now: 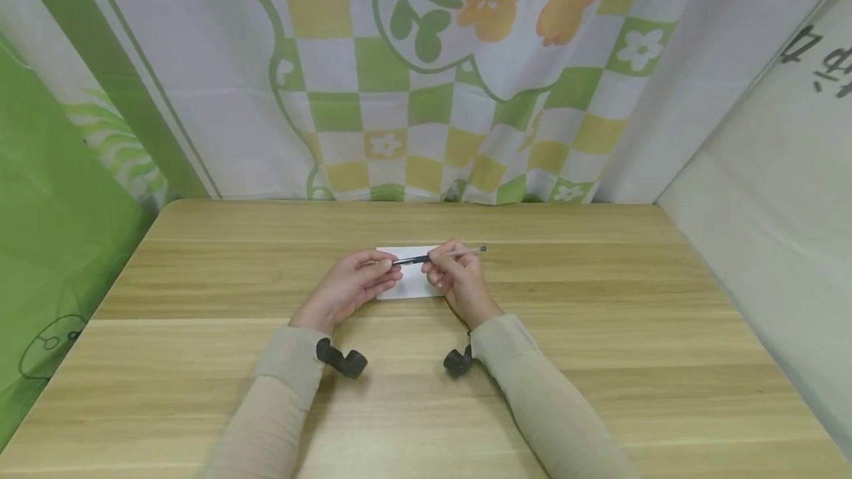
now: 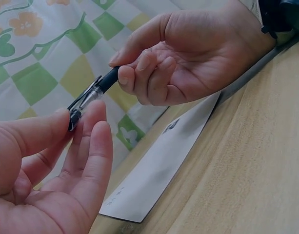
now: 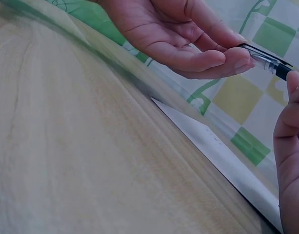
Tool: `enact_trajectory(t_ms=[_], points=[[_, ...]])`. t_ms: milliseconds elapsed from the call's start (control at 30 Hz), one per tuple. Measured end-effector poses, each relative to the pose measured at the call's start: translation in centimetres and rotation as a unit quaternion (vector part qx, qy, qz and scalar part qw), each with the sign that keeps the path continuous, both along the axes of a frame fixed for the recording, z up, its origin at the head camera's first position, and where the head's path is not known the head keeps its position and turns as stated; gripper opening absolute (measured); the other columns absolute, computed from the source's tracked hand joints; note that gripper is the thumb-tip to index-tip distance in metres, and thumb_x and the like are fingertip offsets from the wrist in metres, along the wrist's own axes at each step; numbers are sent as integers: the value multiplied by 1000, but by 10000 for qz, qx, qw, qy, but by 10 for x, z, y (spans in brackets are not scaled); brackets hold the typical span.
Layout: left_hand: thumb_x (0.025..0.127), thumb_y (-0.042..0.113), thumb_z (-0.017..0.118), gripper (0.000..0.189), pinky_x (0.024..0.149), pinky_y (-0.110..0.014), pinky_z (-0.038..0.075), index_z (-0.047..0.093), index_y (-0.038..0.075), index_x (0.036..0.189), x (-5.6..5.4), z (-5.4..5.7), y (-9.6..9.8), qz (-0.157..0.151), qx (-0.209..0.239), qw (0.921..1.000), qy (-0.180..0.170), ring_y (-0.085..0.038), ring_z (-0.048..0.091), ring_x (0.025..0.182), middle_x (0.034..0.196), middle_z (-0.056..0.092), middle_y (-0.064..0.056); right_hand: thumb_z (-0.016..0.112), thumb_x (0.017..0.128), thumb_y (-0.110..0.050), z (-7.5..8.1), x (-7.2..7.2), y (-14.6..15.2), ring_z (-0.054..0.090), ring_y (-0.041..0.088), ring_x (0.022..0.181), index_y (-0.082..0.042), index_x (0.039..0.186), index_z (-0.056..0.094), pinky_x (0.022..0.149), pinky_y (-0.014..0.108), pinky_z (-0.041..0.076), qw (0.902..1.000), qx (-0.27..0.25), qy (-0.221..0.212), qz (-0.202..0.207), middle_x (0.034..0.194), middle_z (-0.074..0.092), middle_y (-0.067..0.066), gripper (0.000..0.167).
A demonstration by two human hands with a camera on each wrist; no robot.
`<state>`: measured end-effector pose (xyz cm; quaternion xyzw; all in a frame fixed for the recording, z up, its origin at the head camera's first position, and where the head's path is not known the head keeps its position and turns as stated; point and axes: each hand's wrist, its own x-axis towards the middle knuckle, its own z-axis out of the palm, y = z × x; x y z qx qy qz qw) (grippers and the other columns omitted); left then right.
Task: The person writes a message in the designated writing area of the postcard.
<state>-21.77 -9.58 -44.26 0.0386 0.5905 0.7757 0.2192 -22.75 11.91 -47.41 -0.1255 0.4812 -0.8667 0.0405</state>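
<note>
A slim pen is stretched between both hands above a white paper card. My left hand pinches its capped end between thumb and fingers, the other fingers loosely extended. In the left wrist view the clear cap has a dark clip and sits over the black grip section. My right hand pinches the pen at that grip, thumb and index finger on it and the remaining fingers curled. The pen's grey barrel sticks out to the right past this hand. Small print shows on the card.
The card lies on a wooden table. A patterned curtain hangs behind the table's far edge, green cloth at the left and a pale sheet at the right. Black wrist cameras sit at both cuffs.
</note>
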Motion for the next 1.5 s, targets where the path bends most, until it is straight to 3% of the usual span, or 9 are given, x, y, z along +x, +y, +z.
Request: enact_trajectory(t_ms=[200, 700, 900, 1167, 1500], points=[[105, 5, 53, 31, 99, -31, 53, 53, -14, 130, 1, -1, -2, 123, -1, 9999, -81, -15, 69, 101, 112, 65, -11, 53, 97, 4, 2, 1, 0, 57, 6, 60, -7, 87, 63, 54, 14, 45, 9998, 64, -64, 197, 74, 68, 4, 18], [105, 6, 54, 35, 96, -29, 54, 50, -15, 133, 0, -4, 2, 344, 123, 9993, -114, -13, 70, 97, 108, 67, -7, 54, 97, 3, -1, 0, 2, 59, 6, 61, -7, 89, 62, 56, 14, 46, 9991, 160, 108, 370, 77, 71, 3, 16], [106, 9, 52, 37, 98, -29, 53, 48, -13, 137, 0, -3, 3, 441, 174, 9989, -38, -12, 69, 98, 120, 64, -16, 54, 99, 2, 1, 1, 2, 59, 7, 61, -9, 91, 62, 56, 15, 48, 9991, 173, 142, 365, 79, 72, 4, 15], [107, 9, 50, 38, 99, -29, 52, 47, -12, 139, -2, -2, 6, 812, 257, 9963, -135, -11, 69, 98, 129, 59, -25, 62, 98, -3, 1, 1, 2, 60, 8, 65, -9, 95, 64, 58, 16, 48, 9987, 230, 193, 403, 83, 73, 4, 7], [108, 10, 47, 42, 98, -25, 52, 43, -12, 144, -2, 0, 4, 1250, 459, 9910, -118, -9, 67, 99, 108, 64, -3, 59, 94, 5, 1, 1, 2, 64, 11, 75, -12, 106, 76, 69, 20, 54, 9965, 520, 312, 567, 96, 75, 6, 27]])
